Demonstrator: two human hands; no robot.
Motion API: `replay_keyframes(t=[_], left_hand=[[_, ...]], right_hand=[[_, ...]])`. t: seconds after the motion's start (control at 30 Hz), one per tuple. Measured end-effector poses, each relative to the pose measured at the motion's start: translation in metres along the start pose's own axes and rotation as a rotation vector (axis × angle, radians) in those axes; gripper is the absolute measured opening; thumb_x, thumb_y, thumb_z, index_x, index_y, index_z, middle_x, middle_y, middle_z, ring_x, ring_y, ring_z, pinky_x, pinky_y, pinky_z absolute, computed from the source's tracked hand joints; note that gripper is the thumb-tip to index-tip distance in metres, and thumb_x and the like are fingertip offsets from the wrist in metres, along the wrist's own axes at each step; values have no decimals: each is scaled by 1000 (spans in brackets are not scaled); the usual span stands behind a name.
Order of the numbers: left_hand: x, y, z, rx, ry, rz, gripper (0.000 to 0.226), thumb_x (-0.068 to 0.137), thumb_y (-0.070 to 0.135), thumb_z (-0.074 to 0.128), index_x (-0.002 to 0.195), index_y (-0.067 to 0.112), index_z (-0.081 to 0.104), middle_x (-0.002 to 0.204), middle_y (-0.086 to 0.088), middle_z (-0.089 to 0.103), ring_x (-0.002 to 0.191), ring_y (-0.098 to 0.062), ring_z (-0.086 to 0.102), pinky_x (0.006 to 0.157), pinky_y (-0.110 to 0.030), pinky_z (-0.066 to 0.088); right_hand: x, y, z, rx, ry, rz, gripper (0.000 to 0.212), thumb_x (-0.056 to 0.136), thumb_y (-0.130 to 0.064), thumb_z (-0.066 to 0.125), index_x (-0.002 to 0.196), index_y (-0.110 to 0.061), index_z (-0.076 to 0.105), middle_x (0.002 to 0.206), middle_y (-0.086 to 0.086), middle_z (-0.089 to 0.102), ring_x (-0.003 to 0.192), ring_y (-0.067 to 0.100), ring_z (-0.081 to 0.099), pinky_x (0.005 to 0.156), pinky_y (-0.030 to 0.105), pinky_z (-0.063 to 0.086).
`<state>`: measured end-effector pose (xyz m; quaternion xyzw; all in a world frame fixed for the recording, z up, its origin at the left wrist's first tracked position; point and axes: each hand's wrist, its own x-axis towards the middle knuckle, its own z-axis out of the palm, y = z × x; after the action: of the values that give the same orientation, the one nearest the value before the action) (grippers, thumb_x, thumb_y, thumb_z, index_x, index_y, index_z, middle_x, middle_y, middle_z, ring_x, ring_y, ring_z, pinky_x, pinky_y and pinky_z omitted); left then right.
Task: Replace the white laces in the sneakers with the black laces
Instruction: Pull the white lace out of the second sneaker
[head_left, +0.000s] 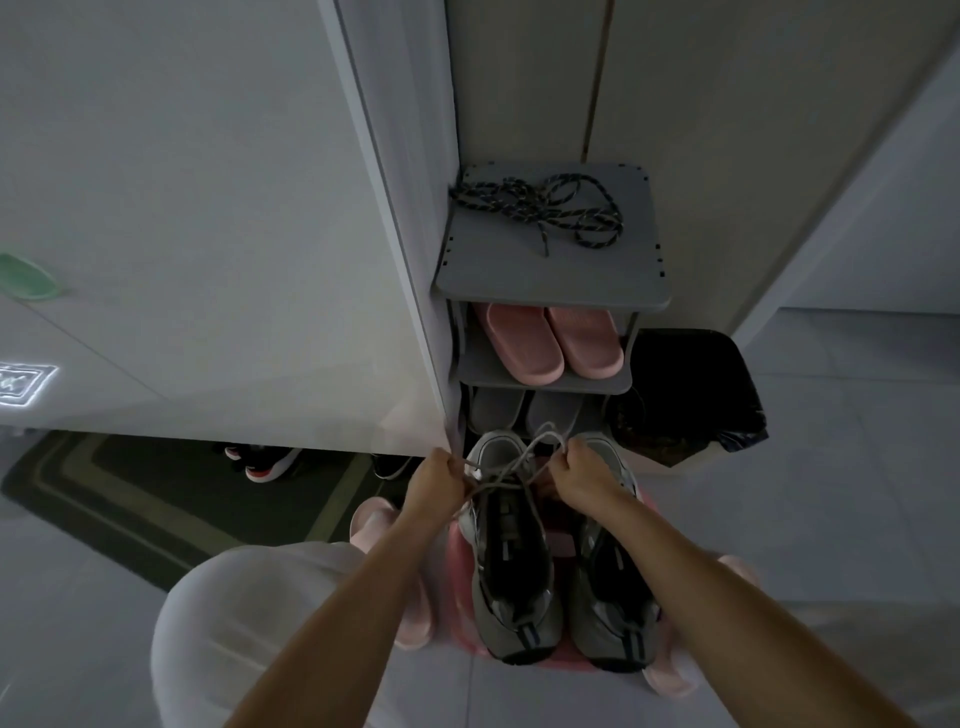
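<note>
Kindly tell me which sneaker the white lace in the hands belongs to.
The left sneaker: the white lace gripped by left hand and right hand enters it alone.

2 grey sneakers (511, 571) stand together, white lace (505, 484) seemingly loosened; black laces (540, 208) lie tangled.

Sneakers (511, 571): grey synthetic upper, smooth panels, slight sheen; dark cloth lining.
White lace (511, 470): woven cord, matt.
Black laces (540, 208), far on rack top: braided cord, speckled, rough weave.
Shoe rack (550, 280): grey board, smooth, matt, plastic-looking.
Pink slippers (550, 338): rubbery foam, smooth, matt.
Bin liner (691, 384), right: thin black plastic film, crinkled, glossy.
Floor (831, 467): pale tile, smooth, faint sheen.
Mat (130, 493), left: woven textile, matt.
Cabinet panel (208, 208): white, smooth, satin.
Trousers (234, 623), near: light cloth, matt.
</note>
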<state>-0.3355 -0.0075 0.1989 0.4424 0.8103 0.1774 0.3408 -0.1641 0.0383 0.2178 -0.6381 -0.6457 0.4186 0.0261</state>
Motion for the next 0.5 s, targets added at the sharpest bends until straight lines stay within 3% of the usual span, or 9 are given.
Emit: replay_keyframes(t=[0.07,0.2,0.3,0.4,0.5], left_hand=[[1,-3,1,-39,-8,-13,27,98,21,44,104,-4,55,102,-20,64,90,-31,59,74,-32,39],[-11,2,5,-31,-168,56,28,90,33,58,87,7,49,78,-9,56,67,-23,54,58,-28,38],[-13,1,10,37,-150,60,29,91,33,57,86,6,47,83,-18,61,80,-34,59,66,-35,41],[-7,0,7,98,-47,39,26,94,21,49,99,-4,54,100,-20,64,95,-36,59,71,-34,41],[3,-7,0,21,4,-74,25,92,14,49,100,-9,55,101,-21,66,93,-34,62,69,-29,42]], right_hand=[[0,0,-1,21,12,1,17,99,-23,39,96,-6,41,93,12,50,83,25,48,70,29,34],[3,5,1,-38,-84,-87,26,90,-32,61,101,-9,64,101,6,65,100,22,61,74,23,37],[0,4,3,-103,-84,-110,25,92,-28,57,106,-7,63,108,9,65,103,25,60,78,25,40],[-3,0,0,-71,-48,-80,29,100,-24,39,111,1,50,88,9,57,79,21,55,67,30,40],[2,2,0,41,14,-1,26,101,-21,33,105,1,44,77,2,46,69,15,46,68,31,36]])
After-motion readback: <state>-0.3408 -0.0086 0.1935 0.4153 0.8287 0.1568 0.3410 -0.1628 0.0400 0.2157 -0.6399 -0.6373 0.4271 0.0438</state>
